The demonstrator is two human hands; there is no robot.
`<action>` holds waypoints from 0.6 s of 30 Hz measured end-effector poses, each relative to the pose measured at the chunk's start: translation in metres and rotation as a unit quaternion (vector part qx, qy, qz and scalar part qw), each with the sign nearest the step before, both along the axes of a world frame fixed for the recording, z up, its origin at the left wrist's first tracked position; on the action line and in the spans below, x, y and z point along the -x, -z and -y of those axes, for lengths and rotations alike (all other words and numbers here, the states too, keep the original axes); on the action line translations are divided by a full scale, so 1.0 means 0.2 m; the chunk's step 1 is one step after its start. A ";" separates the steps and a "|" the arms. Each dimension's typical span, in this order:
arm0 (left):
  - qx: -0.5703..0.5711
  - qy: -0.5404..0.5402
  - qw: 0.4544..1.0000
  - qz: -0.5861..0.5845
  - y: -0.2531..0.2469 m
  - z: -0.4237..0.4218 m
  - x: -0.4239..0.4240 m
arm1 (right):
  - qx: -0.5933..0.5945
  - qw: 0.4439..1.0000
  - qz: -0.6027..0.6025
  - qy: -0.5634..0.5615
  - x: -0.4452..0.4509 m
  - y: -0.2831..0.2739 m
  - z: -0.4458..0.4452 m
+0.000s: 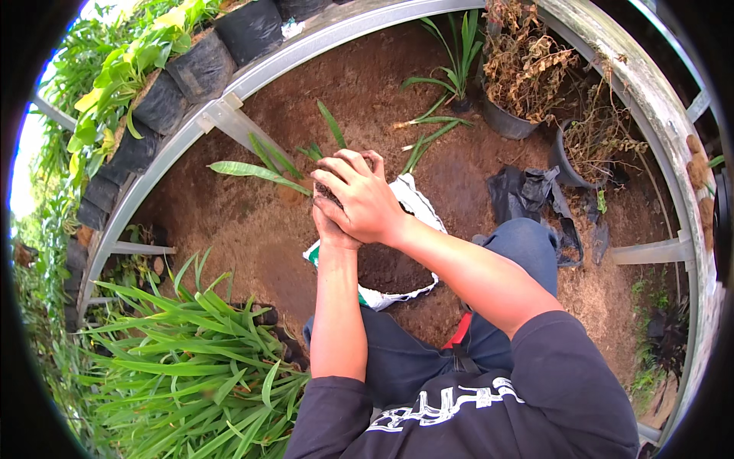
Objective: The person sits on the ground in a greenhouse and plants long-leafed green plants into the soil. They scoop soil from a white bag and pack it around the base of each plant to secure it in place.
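My left hand (331, 228) and my right hand (367, 201) are pressed together over an open white and green sack (427, 215). Between them is a clump of dark soil (328, 196), partly covered by the right hand's fingers. The right hand lies on top, and the left supports from below. Dirt coats the fingertips of both. Loose dark soil (395, 269) fills the sack below the wrists. Just beyond the hands, several long green leaves (258, 170) spread out; whether they join the held clump is hidden.
Bare-rooted plants (424, 143) lie on the dirt floor near a small potted plant (459, 69). Dried plants stand in black pots (510, 117) at right, beside crumpled black plastic (524, 192). Leafy plants (189, 367) crowd the left. A metal-edged bench (172, 135) curves around, bearing black grow bags (200, 66).
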State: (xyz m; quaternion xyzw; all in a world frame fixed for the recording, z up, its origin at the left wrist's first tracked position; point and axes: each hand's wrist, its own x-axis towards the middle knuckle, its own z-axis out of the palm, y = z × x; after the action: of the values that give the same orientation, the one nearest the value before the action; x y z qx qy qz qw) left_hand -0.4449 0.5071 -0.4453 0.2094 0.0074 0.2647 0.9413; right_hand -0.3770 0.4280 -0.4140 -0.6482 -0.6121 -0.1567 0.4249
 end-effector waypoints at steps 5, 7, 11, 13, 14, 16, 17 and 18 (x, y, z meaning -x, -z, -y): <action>0.021 -0.004 0.999 -0.027 -0.01 0.06 -0.04 | 0.001 1.000 0.010 0.025 -0.04 -0.03 0.08; 0.030 0.000 0.999 -0.034 -0.02 0.08 -0.08 | 0.009 0.999 0.005 0.033 -0.06 -0.04 0.12; 0.040 0.023 0.998 -0.044 -0.04 0.13 -0.16 | 0.000 1.000 -0.013 0.026 -0.09 -0.08 0.17; 0.042 0.043 0.997 -0.050 -0.04 0.17 -0.22 | -0.041 0.999 -0.010 0.016 -0.15 -0.09 0.21; 0.044 0.055 0.996 -0.054 -0.04 0.20 -0.25 | -0.050 0.998 -0.029 0.017 -0.18 -0.10 0.25; 0.047 0.082 0.994 -0.058 -0.05 0.26 -0.36 | -0.062 0.996 -0.052 0.029 -0.26 -0.12 0.32; 0.049 0.096 0.992 -0.061 -0.05 0.29 -0.41 | -0.069 0.995 -0.065 0.033 -0.30 -0.13 0.37; 0.046 0.113 0.990 -0.063 -0.07 0.32 -0.47 | -0.096 0.993 -0.051 0.050 -0.34 -0.17 0.42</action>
State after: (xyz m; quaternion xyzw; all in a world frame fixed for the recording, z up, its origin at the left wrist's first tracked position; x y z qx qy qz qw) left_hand -0.3515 0.4424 -0.4322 0.1813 0.0553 0.1421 0.9715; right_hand -0.3099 0.3446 -0.3806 -0.6410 -0.5390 -0.2027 0.5074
